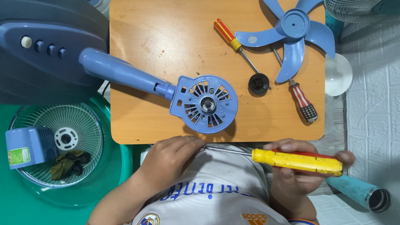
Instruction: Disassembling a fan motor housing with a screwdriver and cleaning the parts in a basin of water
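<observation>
My right hand [293, 175] grips a yellow-handled screwdriver [298, 161] held level just below the wooden board's near edge. My left hand [171, 156] pinches the tip of its metal shaft [227, 151] with closed fingers. Just beyond both hands, a blue fan motor housing [204, 104] lies flat on the wooden board [146, 41], its shaft facing up and its neck [121, 73] running left to the fan base [41, 46].
On the board lie a red-and-yellow screwdriver [231, 39], a blue fan blade [291, 29], a black round cap [258, 83] and a striped-handle screwdriver [302, 100]. At left, a wire fan guard [83, 125] in a green basin holds a blue cover [29, 146]. A teal tube [360, 193] lies at right.
</observation>
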